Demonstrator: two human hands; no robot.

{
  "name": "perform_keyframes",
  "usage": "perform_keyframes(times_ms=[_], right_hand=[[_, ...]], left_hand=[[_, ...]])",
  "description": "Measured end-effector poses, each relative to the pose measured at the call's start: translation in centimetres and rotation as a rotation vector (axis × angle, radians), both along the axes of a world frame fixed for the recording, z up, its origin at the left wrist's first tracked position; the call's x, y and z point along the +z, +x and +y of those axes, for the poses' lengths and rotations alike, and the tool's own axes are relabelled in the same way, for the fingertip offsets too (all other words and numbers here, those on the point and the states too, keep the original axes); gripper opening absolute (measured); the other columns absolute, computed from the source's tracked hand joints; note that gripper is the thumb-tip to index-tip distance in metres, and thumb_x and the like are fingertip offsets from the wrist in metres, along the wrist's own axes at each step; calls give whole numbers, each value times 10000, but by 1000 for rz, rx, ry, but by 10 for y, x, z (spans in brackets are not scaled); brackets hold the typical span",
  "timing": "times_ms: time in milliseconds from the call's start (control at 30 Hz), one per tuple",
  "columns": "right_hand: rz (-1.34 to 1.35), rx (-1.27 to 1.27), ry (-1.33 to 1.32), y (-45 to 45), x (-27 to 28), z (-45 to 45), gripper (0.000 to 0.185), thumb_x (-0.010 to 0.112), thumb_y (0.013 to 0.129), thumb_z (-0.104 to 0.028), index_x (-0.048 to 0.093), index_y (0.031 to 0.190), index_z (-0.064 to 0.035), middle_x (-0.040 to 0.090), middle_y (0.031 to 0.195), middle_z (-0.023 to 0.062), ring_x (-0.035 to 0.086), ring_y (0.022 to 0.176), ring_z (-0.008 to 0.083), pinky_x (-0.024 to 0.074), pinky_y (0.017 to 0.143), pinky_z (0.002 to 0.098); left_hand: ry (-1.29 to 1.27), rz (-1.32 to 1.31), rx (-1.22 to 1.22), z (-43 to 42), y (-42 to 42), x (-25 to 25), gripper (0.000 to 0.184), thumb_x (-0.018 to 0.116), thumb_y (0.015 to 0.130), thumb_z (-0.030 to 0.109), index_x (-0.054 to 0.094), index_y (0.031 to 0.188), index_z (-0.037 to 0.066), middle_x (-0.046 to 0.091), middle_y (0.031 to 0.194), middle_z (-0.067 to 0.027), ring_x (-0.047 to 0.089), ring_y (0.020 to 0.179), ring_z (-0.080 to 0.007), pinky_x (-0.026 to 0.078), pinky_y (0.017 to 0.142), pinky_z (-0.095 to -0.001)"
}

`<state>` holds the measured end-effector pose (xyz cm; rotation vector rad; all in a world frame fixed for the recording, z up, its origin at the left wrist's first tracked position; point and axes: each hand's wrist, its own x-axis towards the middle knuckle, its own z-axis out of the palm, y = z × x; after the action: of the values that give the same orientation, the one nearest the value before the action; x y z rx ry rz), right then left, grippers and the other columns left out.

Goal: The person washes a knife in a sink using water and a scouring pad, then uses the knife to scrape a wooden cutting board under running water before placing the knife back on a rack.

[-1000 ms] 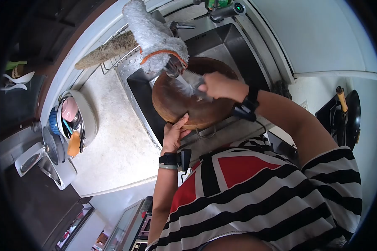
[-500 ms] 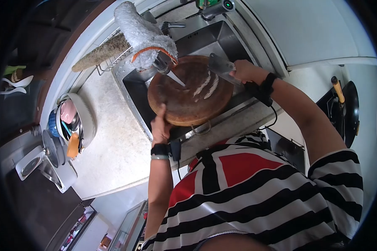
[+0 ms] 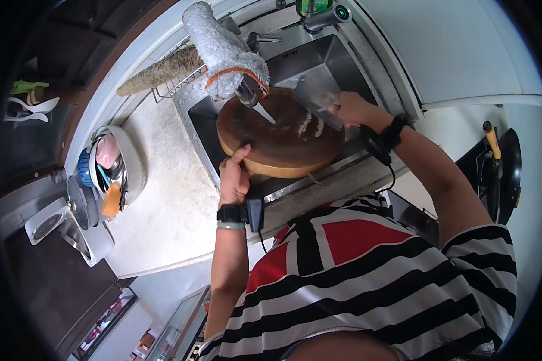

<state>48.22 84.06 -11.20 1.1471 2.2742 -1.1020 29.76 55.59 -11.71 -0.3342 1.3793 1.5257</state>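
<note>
A thick round wooden board (image 3: 271,138) rests tilted over the steel sink (image 3: 349,66), with pale streaks on its right part. Water (image 3: 264,113) runs onto it from a faucet wrapped in a fluffy white cloth (image 3: 223,54). My left hand (image 3: 235,177) grips the board's near left edge, thumb on top. My right hand (image 3: 352,113) is closed round the near end of a metal scraper or cleaver blade (image 3: 316,99), blurred by motion, over the board's right side.
A dried loofah (image 3: 159,71) lies on a wire rack behind the sink. On the left counter (image 3: 156,204) stands a white basin (image 3: 135,165) of utensils. A black pan (image 3: 510,174) is at the far right.
Since the first frame my right hand has pulled the blade from the board's middle to its right side. The board has turned and tilted slightly, and my left hand has shifted left along its edge.
</note>
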Motion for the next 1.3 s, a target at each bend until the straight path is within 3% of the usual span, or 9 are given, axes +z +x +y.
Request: perform_keyframes(times_ms=[100, 167, 400, 533, 633, 667, 833, 1067, 1300], right_hand=[[-1, 45, -129, -25, 23, -21, 390, 568, 908, -309, 615, 869, 76, 634, 586, 138, 615, 471, 219, 492, 452, 339], [74, 138, -296, -40, 29, -34, 430, 587, 908, -335, 548, 1027, 76, 639, 650, 171, 620, 473, 206, 454, 401, 319], [80, 425, -455, -78, 25, -76, 425, 610, 893, -335, 536, 962, 78, 636, 644, 169, 592, 458, 193, 434, 393, 335], [144, 395, -259, -76, -1, -85, 393, 622, 871, -278, 601, 897, 113, 658, 656, 173, 654, 540, 246, 512, 507, 355], [145, 291, -185, -66, -10, -57, 350, 607, 854, -232, 619, 850, 118, 654, 665, 182, 668, 562, 251, 544, 556, 348], [100, 237, -237, -58, -25, -37, 393, 608, 875, -296, 551, 1015, 66, 648, 685, 153, 653, 543, 203, 521, 482, 361], [-76, 238, 167, -45, -65, 28, 334, 607, 891, -269, 615, 919, 63, 633, 608, 126, 621, 487, 225, 493, 445, 373], [18, 307, -236, -78, 26, -80, 327, 575, 906, -259, 556, 1025, 46, 639, 623, 146, 634, 497, 222, 518, 482, 358], [109, 374, -200, -50, 15, -71, 401, 622, 871, -264, 556, 1061, 84, 655, 702, 191, 662, 538, 242, 532, 538, 354]], left_hand=[[-49, 82, 19, -2, 21, 8, 351, 661, 826, 98, 559, 1145, -7, 625, 1105, -106, 604, 1054, -259, 499, 899, -465], [48, 55, 103, -4, 32, 12, 335, 689, 799, 85, 559, 1084, -34, 642, 1000, -113, 642, 966, -242, 559, 811, -430], [49, -26, -27, -23, 36, -13, 309, 657, 846, 81, 569, 1121, -29, 637, 1094, -120, 634, 1007, -247, 546, 847, -400], [50, -80, -2, -25, 37, -15, 283, 684, 818, 32, 591, 1071, -53, 664, 1013, -133, 671, 894, -232, 574, 767, -377], [60, -105, -26, -28, 42, -25, 336, 665, 844, 60, 570, 1144, -58, 639, 1087, -142, 642, 982, -260, 551, 823, -390], [62, -110, -25, -27, 46, -27, 336, 665, 844, 60, 570, 1144, -58, 639, 1087, -142, 642, 982, -260, 551, 823, -390], [117, -125, -44, -17, 51, -19, 338, 664, 847, 47, 559, 1145, -71, 636, 1089, -159, 644, 974, -270, 550, 825, -402], [139, -104, -63, -20, 54, -25, 366, 660, 851, 48, 518, 1166, -72, 626, 1103, -170, 648, 969, -266, 549, 830, -396], [215, -211, -35, -27, 46, -22, 483, 485, 977, 358, 448, 1252, -37, 582, 1186, -215, 573, 1123, -340, 490, 948, -472]])
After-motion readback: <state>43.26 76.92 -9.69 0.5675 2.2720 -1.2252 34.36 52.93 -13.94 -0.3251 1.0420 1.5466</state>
